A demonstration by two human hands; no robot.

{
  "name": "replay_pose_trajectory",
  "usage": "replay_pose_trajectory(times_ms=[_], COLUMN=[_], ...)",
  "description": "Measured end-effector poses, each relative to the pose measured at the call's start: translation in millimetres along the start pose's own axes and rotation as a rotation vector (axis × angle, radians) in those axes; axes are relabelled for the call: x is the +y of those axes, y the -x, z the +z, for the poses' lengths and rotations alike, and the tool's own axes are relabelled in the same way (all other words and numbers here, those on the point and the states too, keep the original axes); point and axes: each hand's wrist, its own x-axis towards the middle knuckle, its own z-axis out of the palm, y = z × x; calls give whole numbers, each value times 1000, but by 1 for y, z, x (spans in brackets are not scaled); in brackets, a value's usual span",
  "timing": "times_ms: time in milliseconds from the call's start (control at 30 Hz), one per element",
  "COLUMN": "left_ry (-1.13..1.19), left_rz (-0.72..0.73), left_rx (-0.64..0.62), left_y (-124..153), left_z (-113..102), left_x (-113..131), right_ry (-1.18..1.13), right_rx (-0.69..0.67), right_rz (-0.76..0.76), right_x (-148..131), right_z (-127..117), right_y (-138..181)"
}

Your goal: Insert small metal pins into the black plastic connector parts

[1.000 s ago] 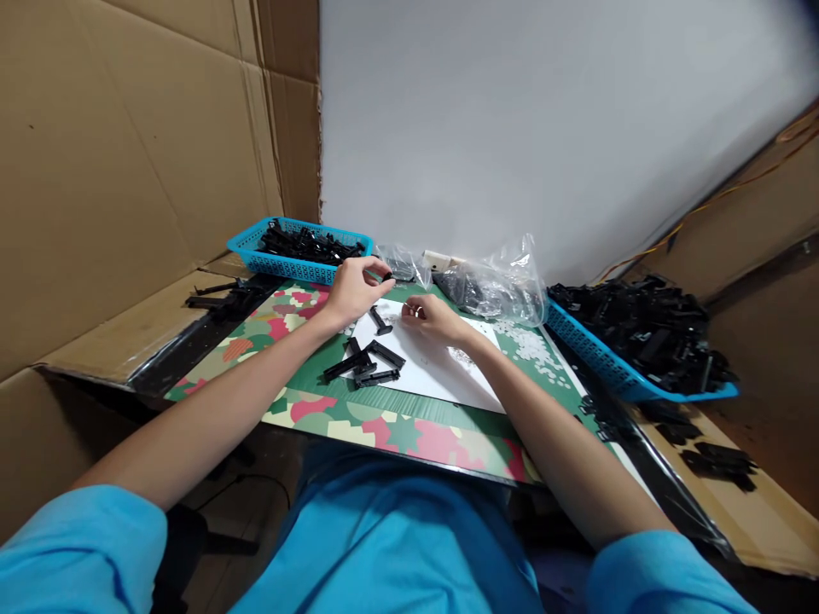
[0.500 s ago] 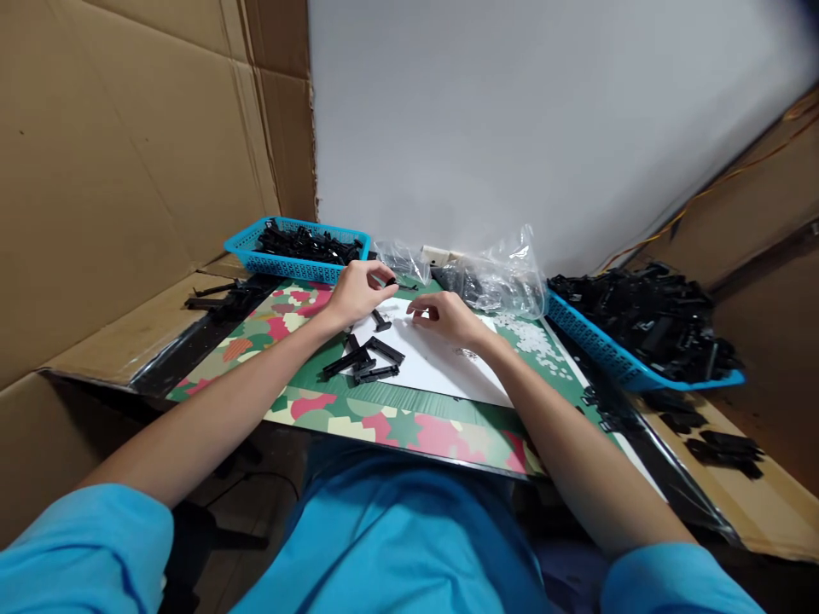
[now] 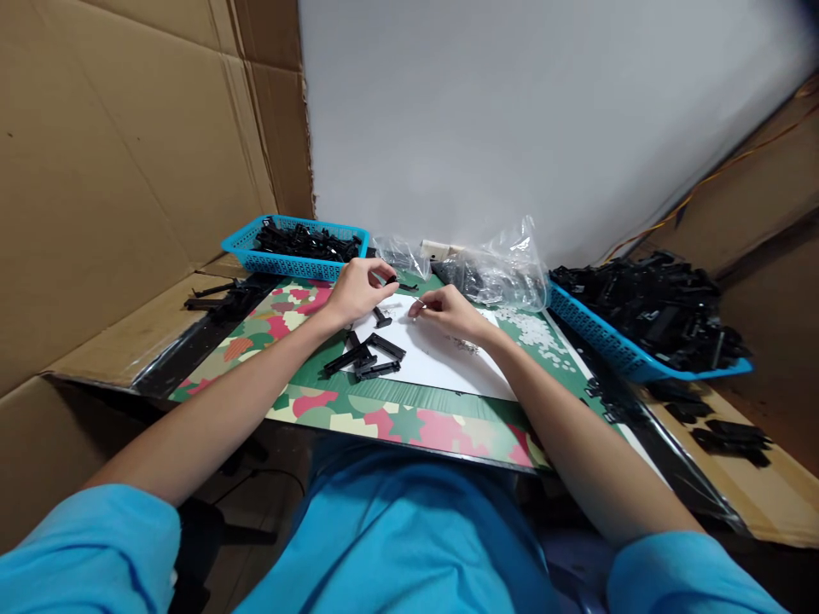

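My left hand (image 3: 360, 290) is closed, its thumb and fingers pinching a small black plastic part (image 3: 392, 280). Facing it over the white sheet (image 3: 441, 362), my right hand (image 3: 448, 311) is closed in a pinch. A thin, light sliver shows at its fingertips, too small to name. Below my left hand stands a short black plastic piece (image 3: 382, 318). Nearer to me, several long black plastic parts (image 3: 364, 354) lie partly across one another. A little heap of tiny metal pieces (image 3: 466, 345) lies on the sheet beside my right wrist.
A blue basket (image 3: 281, 263) of black parts stands at back left, a fuller blue basket (image 3: 614, 350) at right. Clear plastic bags (image 3: 499, 273) lie along the wall. Small white discs (image 3: 537, 333) are scattered on the patterned board (image 3: 409, 422). Loose black parts (image 3: 227, 298) sit at left.
My right hand's fingers have drawn together into a pinch, and a thin light sliver now shows there. My left hand stays in about the same place. The view has shifted slightly.
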Motion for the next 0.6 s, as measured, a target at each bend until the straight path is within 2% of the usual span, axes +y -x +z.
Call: replay_pose_trajectory(times_ms=[267,600], left_ry=[-50,-158], left_rz=[21,85], left_rx=[-58,-194], left_y=[2,5], left_z=[-1,2], left_x=[0,0], right_ry=[-17,-45], right_rx=[13,-5], right_rz=[32,105], right_x=[-9,-14], right_z=[-6,-14], right_y=[6,9])
